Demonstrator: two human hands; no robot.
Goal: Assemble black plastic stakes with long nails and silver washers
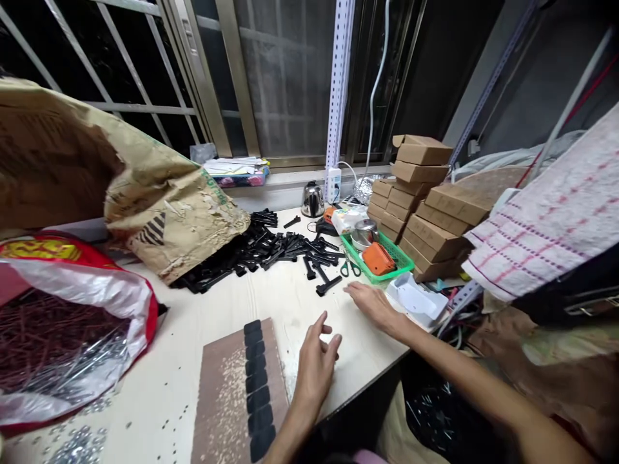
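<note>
My left hand [316,361] hovers over the right side of a brown board [217,393]. Its fingers are apart and slightly curled, with nothing visible in them. Along the board runs a row of black flat pads [258,386], with pale crumbs scattered beside it. Further right, my right hand [372,304] stretches forward over the table, fingers extended and holding nothing I can see. Just beyond its fingertips lies a black T-shaped plastic piece [329,286]. Green-handled scissors [351,268] are close by. Behind them spreads a heap of similar black pieces [280,248].
A torn paper sack [178,212] opens at the heap's left. In front stands a red-rimmed bag of screws [72,341], with small metal parts [80,444] below. A green basket [401,258] holds an orange pouch [379,258]. Cardboard boxes [435,225] stack behind a white tray [418,299].
</note>
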